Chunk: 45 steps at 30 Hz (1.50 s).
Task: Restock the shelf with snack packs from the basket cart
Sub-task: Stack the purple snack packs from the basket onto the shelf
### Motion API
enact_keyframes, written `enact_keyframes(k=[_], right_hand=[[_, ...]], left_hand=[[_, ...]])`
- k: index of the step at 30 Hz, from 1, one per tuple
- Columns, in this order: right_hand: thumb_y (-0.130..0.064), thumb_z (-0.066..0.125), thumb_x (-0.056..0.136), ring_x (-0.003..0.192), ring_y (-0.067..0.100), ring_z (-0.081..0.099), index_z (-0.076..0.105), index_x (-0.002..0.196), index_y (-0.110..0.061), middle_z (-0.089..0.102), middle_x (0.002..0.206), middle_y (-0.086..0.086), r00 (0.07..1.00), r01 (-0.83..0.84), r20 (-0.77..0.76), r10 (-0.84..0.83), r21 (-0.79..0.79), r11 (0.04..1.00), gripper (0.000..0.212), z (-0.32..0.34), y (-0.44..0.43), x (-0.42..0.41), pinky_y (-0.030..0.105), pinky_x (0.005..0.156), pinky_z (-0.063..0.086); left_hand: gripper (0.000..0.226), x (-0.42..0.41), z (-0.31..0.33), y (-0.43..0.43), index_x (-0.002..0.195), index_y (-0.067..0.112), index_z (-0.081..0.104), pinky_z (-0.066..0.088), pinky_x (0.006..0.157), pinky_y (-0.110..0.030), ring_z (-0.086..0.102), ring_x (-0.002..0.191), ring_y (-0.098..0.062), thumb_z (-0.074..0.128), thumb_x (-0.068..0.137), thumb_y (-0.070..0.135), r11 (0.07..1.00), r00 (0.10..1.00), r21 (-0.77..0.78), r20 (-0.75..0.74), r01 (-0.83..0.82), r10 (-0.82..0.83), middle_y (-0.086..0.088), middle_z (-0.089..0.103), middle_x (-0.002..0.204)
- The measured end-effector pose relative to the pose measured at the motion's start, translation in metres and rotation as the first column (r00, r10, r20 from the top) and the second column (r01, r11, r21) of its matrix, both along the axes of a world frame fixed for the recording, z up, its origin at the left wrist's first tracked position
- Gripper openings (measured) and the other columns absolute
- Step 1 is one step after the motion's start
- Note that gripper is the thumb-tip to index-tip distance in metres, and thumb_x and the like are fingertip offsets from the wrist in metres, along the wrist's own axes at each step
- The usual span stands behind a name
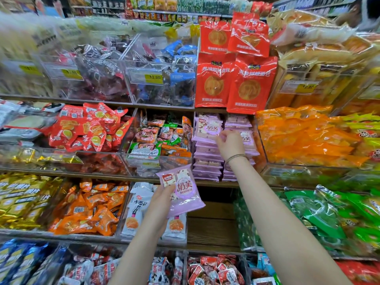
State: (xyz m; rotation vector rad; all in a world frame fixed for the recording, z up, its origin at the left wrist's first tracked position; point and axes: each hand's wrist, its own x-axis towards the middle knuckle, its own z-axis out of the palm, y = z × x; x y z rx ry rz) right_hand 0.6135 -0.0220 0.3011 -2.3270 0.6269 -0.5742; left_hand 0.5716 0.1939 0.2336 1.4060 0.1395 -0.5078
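Two hands of ours are up at the shelves. Our left hand (159, 204), at lower centre of the frame, holds a lilac snack pack (182, 190) by its left edge. The grip is closed, with the thumb on the printed front and the other fingers hidden behind. The pack is tilted in the air in front of the shelf (211, 184), touching no other goods.

Our right hand (230, 144), with a thin band (236, 156) round the wrist, reaches up to the middle of the frame, where the same lilac packs lie in two stacks (207, 161) side by side. Its fingers are bent against the right edge of the top pack (207, 128), which leans upright on the left stack. We cannot tell whether that grip pinches the pack or only touches it.

Just above the stacks are big red bags (232, 83). To the right lies a heap of orange packs (304, 138), and to the left are mixed green and orange packets (156, 138). A yellow price label (153, 77) sits at upper centre.
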Motion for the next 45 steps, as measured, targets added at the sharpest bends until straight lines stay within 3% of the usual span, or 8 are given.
enact_keyframes(k=[6,13,16,19,28,32,37,45], right_hand=[[-0.017,0.048,0.095,0.077,0.02,0.041,0.052,0.081,-0.009,0.049,0.119,0.015,0.998,0.055,0.023,-0.052,-0.116,0.992,0.017,-0.004,-0.007,0.0,0.025,0.067,0.029],[-0.041,0.047,0.092,0.11,0.023,0.051,0.05,0.126,-0.014,0.042,0.127,0.007,0.997,-0.022,0.072,0.041,-0.243,0.97,0.043,-0.003,0.014,-0.036,0.033,0.084,0.046],[-0.056,0.047,0.084,0.117,0.013,0.043,0.052,0.125,-0.022,0.049,0.127,-0.002,0.891,-0.405,0.019,0.454,-0.423,0.811,0.053,-0.018,0.044,-0.082,0.033,0.095,0.042],[-0.046,0.06,0.083,0.126,0.018,0.04,0.055,0.127,-0.018,0.051,0.134,-0.001,0.766,-0.601,-0.19,0.614,-0.551,0.58,0.053,-0.035,0.049,-0.107,0.03,0.107,0.032],[0.004,0.056,0.086,0.123,0.023,0.05,0.064,0.117,-0.003,0.06,0.125,0.007,0.839,-0.391,0.155,0.522,-0.496,0.775,0.032,-0.027,0.012,-0.121,0.026,0.11,0.031],[0.002,0.056,0.087,0.123,0.017,0.051,0.062,0.12,-0.008,0.059,0.126,0.003,0.88,-0.187,0.304,0.365,-0.485,0.854,0.035,-0.01,-0.019,-0.116,0.031,0.109,0.035],[0.001,0.052,0.09,0.118,0.025,0.054,0.064,0.113,-0.004,0.063,0.12,0.011,0.935,-0.026,0.307,0.175,-0.436,0.9,0.027,0.012,-0.046,-0.07,0.029,0.105,0.035],[-0.014,0.062,0.078,0.102,0.024,0.051,0.051,0.106,-0.014,0.058,0.104,0.004,0.992,-0.105,-0.122,0.04,-0.59,0.801,0.03,-0.002,-0.057,-0.038,0.037,0.1,0.04]], left_hand=[[0.024,0.001,0.002,-0.003,0.119,0.019,0.059,0.05,0.056,-0.026,0.067,0.086,-0.018,0.046,0.099,0.023,0.999,1.0,-0.026,0.011,0.018,-0.018,0.0,0.07,0.106],[0.03,0.003,0.004,-0.016,0.125,0.017,0.057,0.049,0.085,-0.038,0.063,0.108,-0.029,0.047,0.099,0.026,0.998,0.999,-0.056,-0.033,0.04,-0.042,-0.007,0.068,0.116],[0.032,0.009,0.008,-0.024,0.121,0.014,0.06,0.046,0.099,-0.046,0.061,0.11,-0.032,0.048,0.096,0.029,0.996,0.997,-0.08,-0.064,0.045,-0.051,-0.013,0.067,0.115],[0.035,0.011,0.015,-0.029,0.112,0.009,0.065,0.051,0.085,-0.043,0.067,0.093,-0.03,0.041,0.098,0.031,0.975,0.992,-0.198,-0.055,0.102,-0.115,-0.015,0.071,0.1],[0.04,0.014,0.042,-0.053,0.093,0.018,0.063,0.046,0.063,-0.029,0.063,0.074,-0.017,0.028,0.103,0.037,0.946,0.921,0.085,0.217,0.312,-0.323,-0.004,0.069,0.087],[0.019,0.047,0.03,-0.053,0.094,0.022,0.06,0.042,0.071,-0.029,0.057,0.084,-0.013,0.044,0.095,0.033,0.89,0.496,0.383,0.839,-0.248,-0.223,0.007,0.062,0.087],[0.023,0.078,0.001,-0.066,0.091,0.007,0.061,0.041,0.076,-0.04,0.057,0.083,-0.03,0.057,0.088,0.03,0.558,0.268,0.578,0.797,-0.596,-0.541,-0.009,0.06,0.084],[0.023,0.083,-0.01,-0.066,0.076,0.012,0.05,0.038,0.066,-0.037,0.052,0.071,-0.028,0.063,0.084,0.03,0.509,0.164,0.499,0.807,-0.702,-0.567,-0.006,0.052,0.073]])
